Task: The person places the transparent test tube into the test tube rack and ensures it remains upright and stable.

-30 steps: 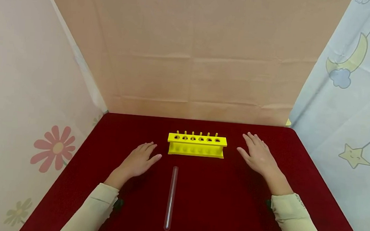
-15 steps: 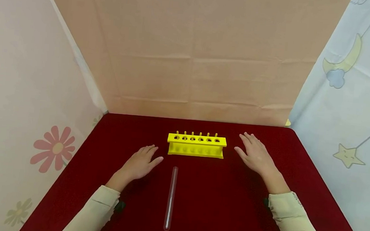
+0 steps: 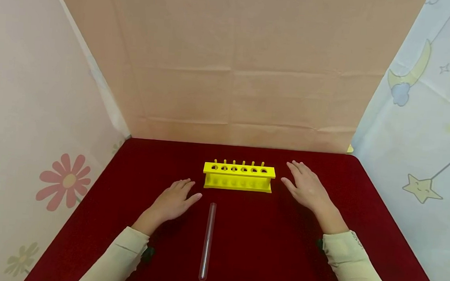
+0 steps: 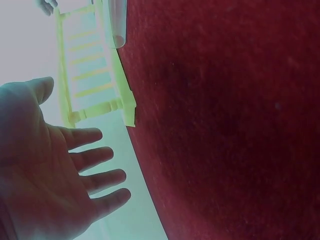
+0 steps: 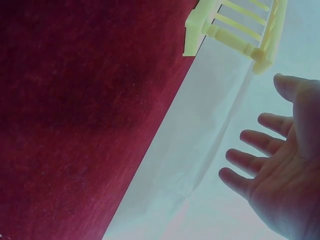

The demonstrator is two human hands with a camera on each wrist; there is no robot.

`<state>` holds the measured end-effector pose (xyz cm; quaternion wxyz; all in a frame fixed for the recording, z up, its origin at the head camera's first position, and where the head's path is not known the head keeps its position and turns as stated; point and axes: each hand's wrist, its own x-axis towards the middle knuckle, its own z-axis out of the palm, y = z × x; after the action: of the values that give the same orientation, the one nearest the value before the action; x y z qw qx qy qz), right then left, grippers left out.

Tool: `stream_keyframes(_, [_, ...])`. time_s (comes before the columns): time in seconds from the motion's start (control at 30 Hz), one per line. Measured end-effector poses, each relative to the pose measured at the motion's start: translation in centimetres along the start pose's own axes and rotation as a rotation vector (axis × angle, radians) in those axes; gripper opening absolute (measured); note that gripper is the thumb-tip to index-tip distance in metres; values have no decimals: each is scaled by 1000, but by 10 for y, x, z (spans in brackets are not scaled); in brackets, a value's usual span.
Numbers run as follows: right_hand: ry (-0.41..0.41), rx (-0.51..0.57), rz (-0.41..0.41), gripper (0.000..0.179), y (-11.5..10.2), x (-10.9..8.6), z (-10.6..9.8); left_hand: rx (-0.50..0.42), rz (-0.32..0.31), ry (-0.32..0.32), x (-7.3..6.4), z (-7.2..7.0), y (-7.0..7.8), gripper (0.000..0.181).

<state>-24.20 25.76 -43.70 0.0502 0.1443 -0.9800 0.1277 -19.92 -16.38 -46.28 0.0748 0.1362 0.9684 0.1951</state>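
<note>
A yellow test tube rack [image 3: 239, 177] stands upright toward the back of the red table, its row of holes holding no tubes. In front of it a clear glass test tube [image 3: 207, 243] lies on the cloth, rounded end toward me. My left hand [image 3: 171, 201] is over the table to the left of the tube, fingers spread and holding nothing; its thumb points toward the tube's far end. To the right of the rack is my right hand [image 3: 307, 186], fingers extended and apart from it. In the left wrist view the rack [image 4: 90, 65] shows beyond my palm; the right wrist view shows the rack's end [image 5: 235, 35].
Dark red cloth [image 3: 272, 250] covers the table. A tan paper backdrop [image 3: 230, 70] rises behind it, with a flower-print sheet [image 3: 44, 113] at the left and a moon-and-star sheet [image 3: 427, 139] at the right.
Both hands have drifted inward: the left rightward and slightly nearer to me, closer to the test tube, the right leftward, closer to the rack. Rack and tube have stayed in place.
</note>
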Motion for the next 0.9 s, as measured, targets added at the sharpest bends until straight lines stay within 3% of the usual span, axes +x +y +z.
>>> stream_keyframes(0.9, [5, 15, -28, 63, -18, 8, 7, 20, 0, -3, -5, 10, 13, 75])
